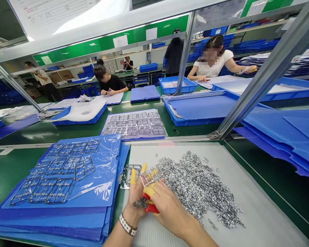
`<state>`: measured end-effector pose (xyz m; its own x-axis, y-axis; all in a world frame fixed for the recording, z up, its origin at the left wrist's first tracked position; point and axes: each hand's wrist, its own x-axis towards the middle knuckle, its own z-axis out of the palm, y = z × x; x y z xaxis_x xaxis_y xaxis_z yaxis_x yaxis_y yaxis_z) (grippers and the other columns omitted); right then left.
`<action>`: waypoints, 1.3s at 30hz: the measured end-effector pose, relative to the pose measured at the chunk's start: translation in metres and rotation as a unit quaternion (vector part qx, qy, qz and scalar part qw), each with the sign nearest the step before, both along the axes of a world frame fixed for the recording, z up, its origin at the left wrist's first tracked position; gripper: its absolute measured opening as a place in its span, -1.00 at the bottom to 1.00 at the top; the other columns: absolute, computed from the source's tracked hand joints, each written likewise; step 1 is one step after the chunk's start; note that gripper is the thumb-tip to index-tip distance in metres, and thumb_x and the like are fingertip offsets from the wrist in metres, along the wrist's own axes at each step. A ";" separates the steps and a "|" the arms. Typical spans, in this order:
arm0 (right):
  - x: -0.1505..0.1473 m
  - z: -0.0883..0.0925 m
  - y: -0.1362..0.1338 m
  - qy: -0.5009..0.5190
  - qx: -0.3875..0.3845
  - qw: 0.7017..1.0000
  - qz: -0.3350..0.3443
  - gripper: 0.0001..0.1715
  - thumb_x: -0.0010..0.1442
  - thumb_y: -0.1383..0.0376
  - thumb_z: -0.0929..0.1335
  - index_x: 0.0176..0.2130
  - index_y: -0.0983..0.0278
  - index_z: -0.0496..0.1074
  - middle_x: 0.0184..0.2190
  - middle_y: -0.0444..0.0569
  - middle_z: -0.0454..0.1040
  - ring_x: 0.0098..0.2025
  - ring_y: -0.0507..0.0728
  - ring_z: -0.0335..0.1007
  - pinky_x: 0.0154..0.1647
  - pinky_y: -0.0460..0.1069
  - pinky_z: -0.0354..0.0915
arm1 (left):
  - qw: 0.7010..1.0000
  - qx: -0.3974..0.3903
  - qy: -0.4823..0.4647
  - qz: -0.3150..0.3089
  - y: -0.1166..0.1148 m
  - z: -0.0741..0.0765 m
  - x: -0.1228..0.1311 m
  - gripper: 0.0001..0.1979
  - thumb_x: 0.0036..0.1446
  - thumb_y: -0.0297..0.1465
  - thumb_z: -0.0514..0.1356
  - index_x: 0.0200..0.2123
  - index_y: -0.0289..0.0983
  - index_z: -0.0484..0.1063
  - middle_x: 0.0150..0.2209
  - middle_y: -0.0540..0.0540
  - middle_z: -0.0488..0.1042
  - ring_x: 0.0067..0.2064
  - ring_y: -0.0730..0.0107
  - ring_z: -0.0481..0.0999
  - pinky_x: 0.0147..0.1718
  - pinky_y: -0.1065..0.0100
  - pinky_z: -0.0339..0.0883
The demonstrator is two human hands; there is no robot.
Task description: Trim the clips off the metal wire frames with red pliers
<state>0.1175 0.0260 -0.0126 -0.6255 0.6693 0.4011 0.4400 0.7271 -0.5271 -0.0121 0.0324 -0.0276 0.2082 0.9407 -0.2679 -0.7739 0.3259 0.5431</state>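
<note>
My left hand [134,200], with yellow finger covers and a bracelet at the wrist, holds a small silver sprue frame [149,176] by its edges. My right hand [171,208] is wrapped round red-handled nippers [152,208]; its yellow-covered finger lies close to the frame, and the nippers' jaws are hidden. Small dark and silver bits [141,202] show at my left palm. Just beyond my left fingers lies another dark frame [126,176]. To the right of both hands spreads a large heap of small shiny silver and black pieces [195,185].
A stack of blue sheets [98,171] with several dark frames [51,190] on it stands at left. The heap lies on a pale sheet [260,219]. Ahead are a sheet of laid-out frames [134,124], blue trays [195,116] and a slanting metal post [262,68]. Co-workers sit opposite.
</note>
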 end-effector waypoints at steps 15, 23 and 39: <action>0.008 0.010 0.015 -0.170 -0.034 0.968 -0.182 -0.77 0.11 0.26 0.35 -0.18 0.23 0.42 -0.29 0.02 0.49 -0.24 0.21 0.40 -0.17 0.10 0.30 | 0.998 0.002 -0.015 0.061 0.002 -0.010 0.003 -0.42 0.20 -0.17 0.05 0.24 -0.28 0.18 -0.04 -0.23 0.50 -0.10 0.15 0.50 -0.05 0.15 0.27; 0.004 0.019 0.016 -0.203 -0.072 0.961 -0.173 -0.74 0.13 0.21 0.34 -0.16 0.24 0.44 -0.24 0.03 0.50 -0.19 0.22 0.39 -0.15 0.09 0.26 | 0.997 0.021 0.037 0.057 0.001 -0.012 0.003 -0.42 0.20 -0.13 0.04 0.24 -0.25 0.19 0.02 -0.23 0.47 0.01 0.09 0.44 0.04 0.09 0.20; 0.008 0.025 0.017 -0.257 -0.040 0.945 -0.198 -0.79 0.14 0.25 0.32 -0.20 0.25 0.45 -0.28 0.04 0.49 -0.22 0.23 0.40 -0.21 0.08 0.22 | 0.999 -0.001 0.032 0.032 0.001 -0.008 0.000 -0.43 0.18 -0.10 0.06 0.19 -0.24 0.27 0.00 -0.21 0.49 0.01 0.11 0.44 -0.01 0.15 0.26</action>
<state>0.1258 0.0429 0.0121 -0.4175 0.9073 0.0495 0.8826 0.4179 -0.2156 -0.0121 0.0338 -0.0360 0.1296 0.9508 -0.2812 -0.7569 0.2781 0.5914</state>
